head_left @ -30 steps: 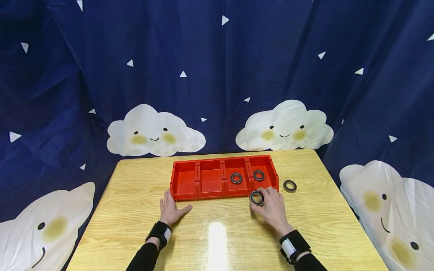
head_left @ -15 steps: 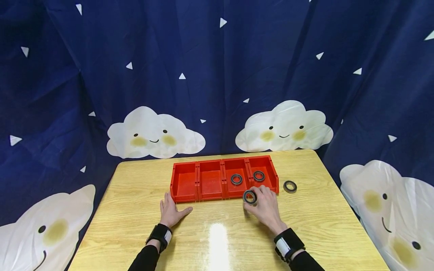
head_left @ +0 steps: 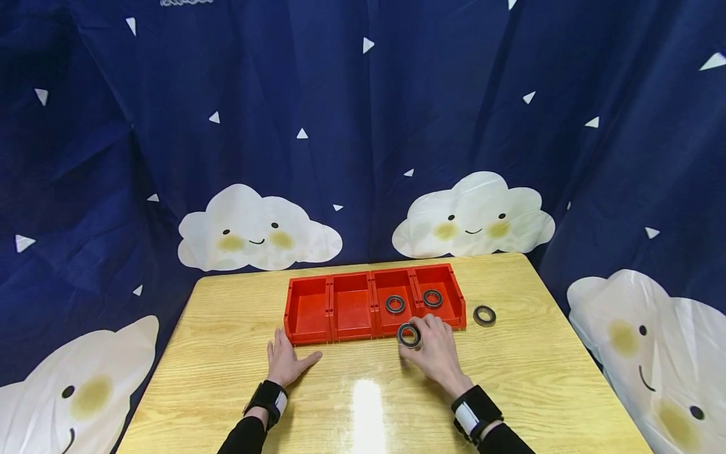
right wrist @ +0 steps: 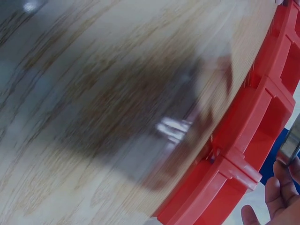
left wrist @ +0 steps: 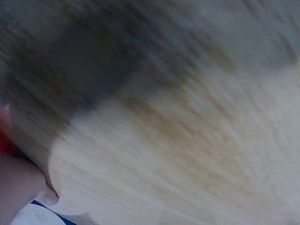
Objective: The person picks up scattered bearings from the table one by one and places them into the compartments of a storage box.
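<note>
- The fingers of the right hand (head_left: 435, 353) pinch a dark ring (head_left: 400, 336), the thumb on the near side; its face and round hole show to the head camera.
- This ring is at the near edge of the third bin from the left; whether it touches the bin I cannot tell.
- The left hand (head_left: 285, 360) holds nothing: its thumb stands wide of the fingers, which lie at the near left corner of the row of red bins (head_left: 351, 332).
- The row has four bins side by side. A second ring (head_left: 395, 312) lies flat in the third from the left, and a third ring (head_left: 433, 307) in the rightmost.
- A fourth ring (head_left: 484, 323) lies flat on the wooden worktop (head_left: 527, 384), just right of the bins.
- Each wrist wears a black band, below it a black sleeve.
- Behind the worktop hangs a dark blue curtain (head_left: 255, 82) with smiling white clouds and small white triangles.
</note>
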`<action>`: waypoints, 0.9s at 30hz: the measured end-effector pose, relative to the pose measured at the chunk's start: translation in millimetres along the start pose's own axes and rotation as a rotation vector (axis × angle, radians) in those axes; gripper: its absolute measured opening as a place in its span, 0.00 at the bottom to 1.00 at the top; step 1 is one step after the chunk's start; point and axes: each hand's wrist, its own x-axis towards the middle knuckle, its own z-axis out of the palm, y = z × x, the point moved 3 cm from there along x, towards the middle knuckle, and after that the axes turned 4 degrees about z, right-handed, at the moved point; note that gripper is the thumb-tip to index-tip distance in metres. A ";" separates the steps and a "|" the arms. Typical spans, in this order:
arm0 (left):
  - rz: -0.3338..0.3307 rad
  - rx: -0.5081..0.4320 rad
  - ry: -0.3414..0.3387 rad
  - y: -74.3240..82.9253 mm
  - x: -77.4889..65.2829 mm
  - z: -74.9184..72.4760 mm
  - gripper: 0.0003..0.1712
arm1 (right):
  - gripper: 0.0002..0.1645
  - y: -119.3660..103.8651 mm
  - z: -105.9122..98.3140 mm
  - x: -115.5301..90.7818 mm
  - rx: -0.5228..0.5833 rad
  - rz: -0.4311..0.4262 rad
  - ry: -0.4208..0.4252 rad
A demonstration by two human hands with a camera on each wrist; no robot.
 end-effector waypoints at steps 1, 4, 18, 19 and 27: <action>-0.002 0.002 -0.002 -0.5 -0.1 0.2 0.69 | 0.30 -1.6 0.5 -0.2 0.002 -0.002 -0.004; -0.004 -0.001 -0.004 -2.7 -0.3 1.0 0.69 | 0.30 -6.5 2.9 -0.3 -0.001 -0.013 -0.017; 0.019 0.014 0.023 -8.5 1.0 5.3 0.71 | 0.30 -23.2 16.4 -8.9 -0.003 -0.068 -0.062; 0.022 0.013 0.025 -7.8 0.8 5.0 0.71 | 0.29 -23.6 17.5 -9.8 -0.005 -0.065 -0.068; 0.003 0.031 0.001 -1.0 -0.1 0.7 0.70 | 0.28 -25.9 24.2 -14.9 -0.011 -0.066 -0.091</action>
